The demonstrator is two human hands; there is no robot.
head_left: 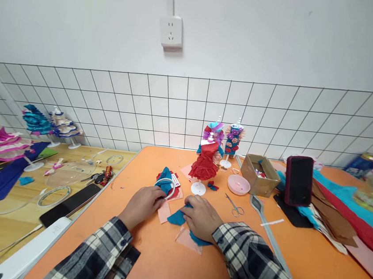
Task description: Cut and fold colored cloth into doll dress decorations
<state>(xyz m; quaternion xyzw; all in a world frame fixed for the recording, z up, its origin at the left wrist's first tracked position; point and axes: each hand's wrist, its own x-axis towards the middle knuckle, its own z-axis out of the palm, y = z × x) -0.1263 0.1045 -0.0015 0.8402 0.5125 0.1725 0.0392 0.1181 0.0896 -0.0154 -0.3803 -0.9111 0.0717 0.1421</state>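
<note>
On the orange table, my left hand (pixel 142 206) is closed at the near edge of a thin white ring (pixel 171 193) that looks like a tape roll. Teal crepe paper (pixel 165 174) shows through and behind this ring, over red paper pieces. My right hand (pixel 202 217) has its fingers curled on another piece of teal crepe paper (pixel 176 218); part of it lies under the palm. Pale pink paper scraps lie around both hands. Just beyond stands a small white dress form wearing a red ruffled paper dress (pixel 205 159). Small scissors (pixel 234 206) lie right of my right hand.
A pink dish (pixel 238 185) and cardboard box (pixel 258 176) stand at the back right, near a propped phone (pixel 298 180) and coloured paper strips (pixel 359 206). Two more dressed forms stand behind the red one. The wooden table at left holds a phone (pixel 70 206) and more forms.
</note>
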